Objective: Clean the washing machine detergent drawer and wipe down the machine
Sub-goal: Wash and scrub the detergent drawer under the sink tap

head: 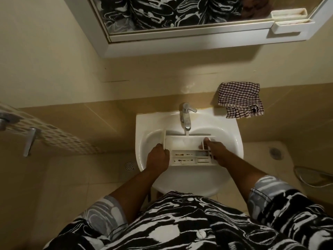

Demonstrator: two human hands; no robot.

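A white detergent drawer [187, 147] lies across the basin of a white sink [232, 139], under the chrome faucet [186, 116]. Water runs from the spout into its back compartment. Dark grime marks show on its front compartments. My left hand [157, 157] grips the drawer's left end. My right hand [214, 150] holds its right end, thumb over the edge and fingers inside a compartment.
A checked brown and white cloth [240, 100] hangs on the wall to the right of the faucet. A mirror cabinet [189, 40] juts out above the sink. A floor drain [129, 166] lies left of the sink, another [275, 153] to the right. A perforated rack [54, 134] stands at left.
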